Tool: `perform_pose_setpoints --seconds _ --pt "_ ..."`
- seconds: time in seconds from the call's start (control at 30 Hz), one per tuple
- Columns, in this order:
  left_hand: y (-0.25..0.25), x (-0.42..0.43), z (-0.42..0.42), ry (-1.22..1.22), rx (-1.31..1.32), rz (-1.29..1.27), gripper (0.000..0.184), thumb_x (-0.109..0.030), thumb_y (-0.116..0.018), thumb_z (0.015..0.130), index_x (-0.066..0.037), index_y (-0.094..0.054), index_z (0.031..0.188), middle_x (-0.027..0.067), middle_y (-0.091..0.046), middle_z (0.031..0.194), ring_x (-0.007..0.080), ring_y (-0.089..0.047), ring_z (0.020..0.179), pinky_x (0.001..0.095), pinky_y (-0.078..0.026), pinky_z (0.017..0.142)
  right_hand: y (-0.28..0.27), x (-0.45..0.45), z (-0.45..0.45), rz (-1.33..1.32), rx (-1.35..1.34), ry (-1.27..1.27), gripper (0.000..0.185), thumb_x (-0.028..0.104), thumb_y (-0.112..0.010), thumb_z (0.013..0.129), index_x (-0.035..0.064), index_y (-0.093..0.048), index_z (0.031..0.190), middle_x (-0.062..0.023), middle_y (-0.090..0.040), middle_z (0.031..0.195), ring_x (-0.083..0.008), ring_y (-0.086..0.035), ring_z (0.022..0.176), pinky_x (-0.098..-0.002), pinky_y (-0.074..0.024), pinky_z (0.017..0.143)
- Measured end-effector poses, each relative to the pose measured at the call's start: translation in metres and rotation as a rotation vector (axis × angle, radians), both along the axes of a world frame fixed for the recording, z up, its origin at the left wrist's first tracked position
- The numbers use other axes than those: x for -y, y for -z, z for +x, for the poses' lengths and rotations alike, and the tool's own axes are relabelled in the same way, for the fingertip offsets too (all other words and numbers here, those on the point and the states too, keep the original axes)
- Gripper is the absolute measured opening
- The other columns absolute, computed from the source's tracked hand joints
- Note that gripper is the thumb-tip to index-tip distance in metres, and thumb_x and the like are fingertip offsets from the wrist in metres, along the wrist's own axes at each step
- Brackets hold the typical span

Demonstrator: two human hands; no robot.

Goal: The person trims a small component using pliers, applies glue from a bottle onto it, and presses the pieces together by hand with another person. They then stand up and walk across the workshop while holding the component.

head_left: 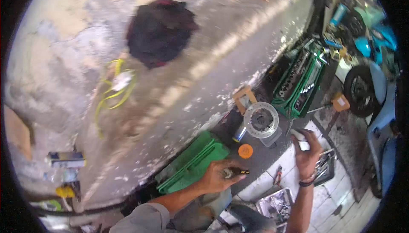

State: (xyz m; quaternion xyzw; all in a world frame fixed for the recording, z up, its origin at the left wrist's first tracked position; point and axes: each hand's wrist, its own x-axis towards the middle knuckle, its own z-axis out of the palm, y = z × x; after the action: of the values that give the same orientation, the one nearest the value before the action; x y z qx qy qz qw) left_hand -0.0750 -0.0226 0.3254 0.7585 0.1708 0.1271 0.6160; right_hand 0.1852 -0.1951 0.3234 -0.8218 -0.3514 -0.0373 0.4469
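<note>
My left hand is closed around a small dark object with a yellow band, whose kind I cannot make out. It is in front of a green toolbox lid. My right hand is bent around a small white object, partly hidden by the fingers and blurred. An orange round lid lies on the dark mat between the hands. Beyond it rests a silver perforated ring like a brake disc. Red-handled pliers lie on the white tiles left of my right wrist.
A green toolbox with sockets and wrenches stands ahead. Metal trays of small parts sit near my knees. A blue motorcycle with a black wheel is at right. A concrete ledge runs along the left, with dark cloth on it.
</note>
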Motion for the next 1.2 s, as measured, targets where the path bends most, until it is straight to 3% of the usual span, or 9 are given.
perform_pose_setpoints --seconds 0.2,0.37,0.53,0.57,0.63,0.77,0.87,1.1,1.2 --pt "-0.177 0.030 -0.127 -0.403 -0.244 -0.098 0.028 -0.013 -0.089 0.084 -0.002 -0.079 0.108 0.0111 -0.079 0.103 0.0169 -0.075 0.093 0.0329 -0.060 0.085 -0.186 -0.164 -0.130 0.080 -0.266 -0.524 0.030 0.008 -0.082 0.084 0.0049 -0.075 0.113 -0.0170 -0.074 0.106 -0.0365 -0.074 0.096 -0.0411 -0.0588 0.084" --pt "-0.311 0.024 -0.198 -0.769 -0.221 -0.118 0.028 -0.008 -0.085 0.087 0.001 -0.077 0.111 0.0122 -0.080 0.103 0.0178 -0.076 0.090 0.0320 -0.061 0.081 -0.224 -0.296 -0.275 0.071 -0.190 -0.807 0.027 0.020 -0.074 0.090 0.0069 -0.074 0.114 -0.0186 -0.073 0.109 -0.0404 -0.072 0.096 -0.0479 -0.0584 0.083" --pt "-0.336 -0.019 -0.257 -0.969 -0.146 0.119 0.026 -0.005 -0.086 0.082 0.004 -0.075 0.103 0.0139 -0.077 0.093 0.0217 -0.074 0.084 0.0367 -0.061 0.082 -0.167 -0.413 -0.424 -0.115 -0.104 -1.068 0.040 0.029 -0.066 0.092 0.0046 -0.073 0.123 -0.0208 -0.070 0.126 -0.0402 -0.066 0.118 -0.0510 -0.0507 0.105" --pt "-0.339 -0.031 -0.271 -0.960 -0.154 0.120 0.026 -0.009 -0.085 0.085 0.002 -0.072 0.104 0.0134 -0.075 0.100 0.0242 -0.072 0.095 0.0412 -0.058 0.089 -0.159 -0.429 -0.435 -0.200 -0.099 -1.085 0.041 0.027 -0.066 0.090 0.0041 -0.073 0.123 -0.0216 -0.069 0.128 -0.0397 -0.065 0.120 -0.0503 -0.0508 0.105" --pt "-0.376 -0.052 -0.264 -0.995 -0.221 0.194 0.036 -0.036 -0.077 0.097 -0.001 -0.079 0.100 0.0200 -0.078 0.095 0.0323 -0.073 0.081 0.0487 -0.061 0.076 -0.143 -0.456 -0.460 -0.373 -0.079 -1.120 0.042 0.024 -0.068 0.087 0.0031 -0.072 0.123 -0.0232 -0.066 0.132 -0.0389 -0.063 0.122 -0.0489 -0.0511 0.105" --pt "-0.389 -0.078 -0.275 -1.015 -0.237 0.318 0.024 -0.019 -0.073 0.100 0.004 -0.077 0.099 0.0208 -0.077 0.101 0.0353 -0.072 0.086 0.0465 -0.061 0.081 -0.152 -0.445 -0.463 -0.010 0.024 -0.939 0.033 0.018 -0.074 0.076 -0.0009 -0.074 0.103 -0.0211 -0.070 0.115 -0.0388 -0.068 0.105 -0.0508 -0.0553 0.093" --pt "-0.385 -0.091 -0.281 -0.932 -0.214 0.406 0.026 -0.020 -0.073 0.100 0.006 -0.077 0.100 0.0206 -0.077 0.103 0.0343 -0.073 0.089 0.0444 -0.062 0.082 -0.105 -0.459 -0.490 -0.047 -0.135 -0.930 0.033 0.019 -0.074 0.075 -0.0021 -0.074 0.101 -0.0205 -0.070 0.114 -0.0402 -0.065 0.113 -0.0515 -0.0520 0.100" --pt "-0.386 -0.107 -0.263 -1.039 -0.140 0.040 0.025 -0.018 -0.075 0.098 0.006 -0.077 0.103 0.0207 -0.078 0.105 0.0323 -0.075 0.094 0.0424 -0.064 0.082 -0.124 -0.455 -0.476 -0.185 -0.085 -0.947 0.040 0.020 -0.074 0.070 -0.0048 -0.074 0.102 -0.0233 -0.068 0.119 -0.0417 -0.063 0.116 -0.0489 -0.0511 0.105" --pt "-0.388 -0.114 -0.263 -0.963 -0.196 0.157 0.021 -0.011 -0.078 0.095 0.007 -0.077 0.107 0.0202 -0.078 0.105 0.0303 -0.075 0.096 0.0400 -0.065 0.081 -0.118 -0.466 -0.486 -0.265 -0.079 -0.998 0.049 0.019 -0.075 0.067 -0.0054 -0.073 0.109 -0.0222 -0.066 0.123 -0.0421 -0.060 0.122 -0.0480 -0.0484 0.110"
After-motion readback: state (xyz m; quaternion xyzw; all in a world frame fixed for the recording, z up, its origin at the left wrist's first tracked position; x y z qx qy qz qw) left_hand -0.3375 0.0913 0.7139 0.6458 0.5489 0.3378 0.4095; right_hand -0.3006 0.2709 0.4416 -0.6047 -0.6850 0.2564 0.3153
